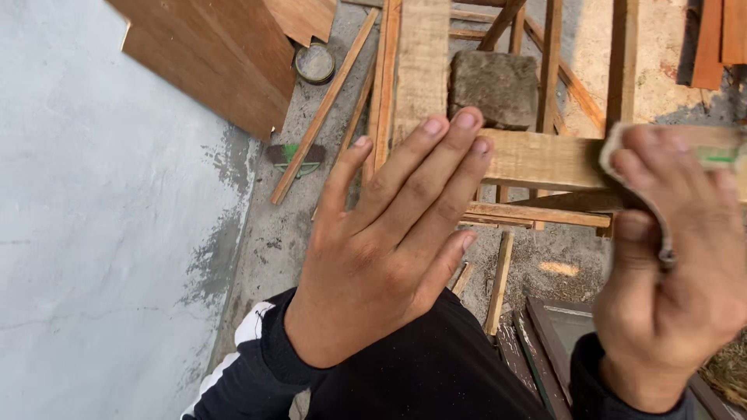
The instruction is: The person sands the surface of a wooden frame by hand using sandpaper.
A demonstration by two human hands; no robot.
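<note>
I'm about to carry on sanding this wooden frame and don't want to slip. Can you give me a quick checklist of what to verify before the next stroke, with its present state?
1. Sandpaper held in right hand: ok, folded sheet pinched between thumb and fingers.
2. Sandpaper on the wooden rail: ok, it lies at the rail's right end.
3. Left hand steadying the work: not ok, it is open and flat, and whether it touches the rail cannot be told.
4. Frame weighted: ok, a stone block sits on it.
5. Frame's footing: cannot tell, legs mostly hidden.
6. Ground below: not ok, loose wood strips and sawdust lie about.
</note>
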